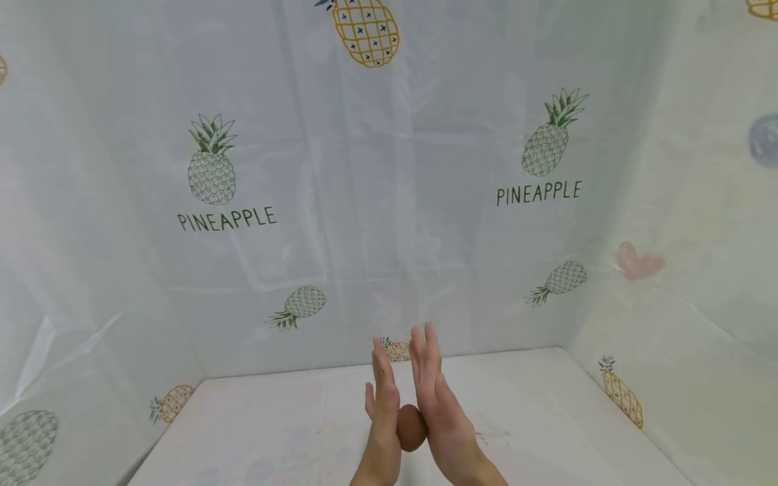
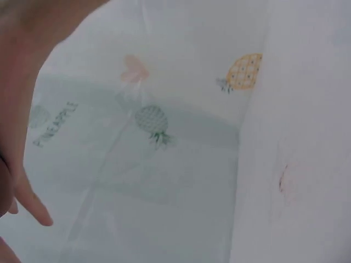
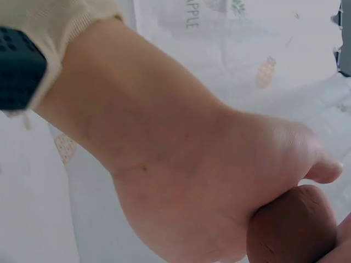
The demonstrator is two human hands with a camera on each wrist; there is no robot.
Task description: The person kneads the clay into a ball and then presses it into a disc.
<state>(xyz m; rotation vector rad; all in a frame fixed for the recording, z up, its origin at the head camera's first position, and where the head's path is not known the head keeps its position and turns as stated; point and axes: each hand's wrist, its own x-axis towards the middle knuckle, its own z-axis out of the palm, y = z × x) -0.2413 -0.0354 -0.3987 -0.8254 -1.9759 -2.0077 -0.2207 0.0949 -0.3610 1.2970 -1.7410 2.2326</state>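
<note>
A brown lump of what looks like modelling clay [image 1: 411,428], roughly egg-shaped, sits between two upright palms. My left hand [image 1: 384,405] presses it from the left with fingers extended upward. On the other side my right hand [image 1: 440,412] has its palm against it, fingers also straight. In the right wrist view, small cracks mark the surface of the clay [image 3: 290,230] beside the heel of the right hand [image 3: 219,175]. The left wrist view catches only a dark sliver of the clay [image 2: 4,189] at its left edge.
A white table surface [image 1: 273,418] lies under the hands, with faint reddish smudges [image 1: 492,435] to the right. Pale sheeting printed with pineapples [image 1: 389,202] encloses the back and both sides. A cream sleeve [image 3: 90,22] and dark strapped device [image 3: 19,68] are at the right wrist.
</note>
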